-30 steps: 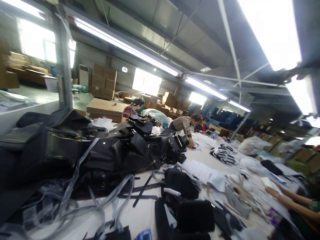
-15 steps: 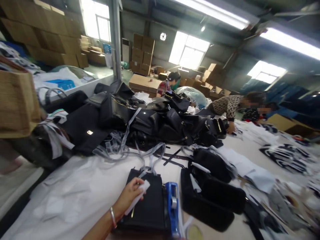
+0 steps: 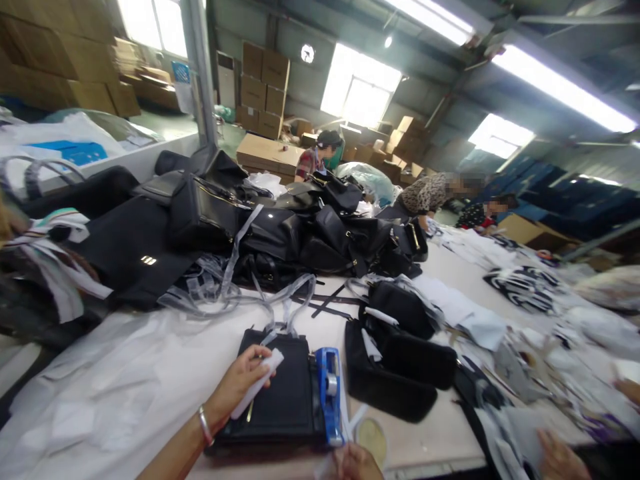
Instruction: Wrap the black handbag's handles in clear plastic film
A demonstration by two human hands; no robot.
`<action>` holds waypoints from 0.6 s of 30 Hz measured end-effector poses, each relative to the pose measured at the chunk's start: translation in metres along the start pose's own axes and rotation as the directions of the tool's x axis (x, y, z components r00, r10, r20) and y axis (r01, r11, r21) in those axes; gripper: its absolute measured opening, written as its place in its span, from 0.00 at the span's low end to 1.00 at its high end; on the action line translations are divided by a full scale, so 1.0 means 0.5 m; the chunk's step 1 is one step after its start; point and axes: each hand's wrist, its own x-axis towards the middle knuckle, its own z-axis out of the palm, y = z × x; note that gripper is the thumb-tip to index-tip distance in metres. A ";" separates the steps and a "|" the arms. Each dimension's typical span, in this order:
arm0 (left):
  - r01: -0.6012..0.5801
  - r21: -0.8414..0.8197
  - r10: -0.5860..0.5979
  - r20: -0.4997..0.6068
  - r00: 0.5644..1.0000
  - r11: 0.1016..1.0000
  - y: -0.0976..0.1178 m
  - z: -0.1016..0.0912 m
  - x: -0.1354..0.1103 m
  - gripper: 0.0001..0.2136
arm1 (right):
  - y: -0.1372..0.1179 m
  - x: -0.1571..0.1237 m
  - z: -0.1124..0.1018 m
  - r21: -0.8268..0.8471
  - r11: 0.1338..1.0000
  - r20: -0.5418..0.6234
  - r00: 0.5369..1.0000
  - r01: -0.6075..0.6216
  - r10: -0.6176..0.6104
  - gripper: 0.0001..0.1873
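Observation:
A black handbag (image 3: 285, 393) lies flat on the table, its handles wrapped in clear plastic (image 3: 295, 313). My left hand (image 3: 245, 383) rests over its left part, fingers closed round a folded strip of white paper (image 3: 260, 383). Beside the bag's right edge, touching or nearly so, stands a blue tape dispenser (image 3: 329, 393) with a roll in it. My right hand (image 3: 357, 461), below the dispenser at the bottom edge, has its fingers pinched together at the end of a thin whitish strip (image 3: 345, 417). A roll of tape (image 3: 371, 437) lies just beyond that hand.
Black bags (image 3: 270, 233) are heaped across the back. More black pouches (image 3: 395, 367) lie to the right. White wrapping (image 3: 100, 387) covers the left side. Another person's hand (image 3: 560, 457) is at the lower right; several people work farther off.
My right hand has come into view at the bottom, by the dispenser. My left hand keeps its grip on the paper over the bag. The view has shifted to the right.

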 end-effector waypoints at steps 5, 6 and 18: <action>0.040 0.029 -0.039 -0.005 0.999 0.999 0.010 0.000 -0.004 0.18 | 0.055 -0.005 -0.006 0.174 0.985 -0.018 1.000 -0.019 0.023 0.27; 0.049 0.031 -0.049 0.003 0.999 0.998 0.010 0.000 -0.002 0.18 | 0.059 -0.007 -0.004 0.204 0.979 -0.018 1.000 -0.019 0.024 0.28; 0.081 0.026 -0.082 0.032 0.996 0.996 0.006 -0.005 0.007 0.17 | 0.081 -0.010 0.004 0.390 0.918 -0.006 0.997 -0.065 0.073 0.28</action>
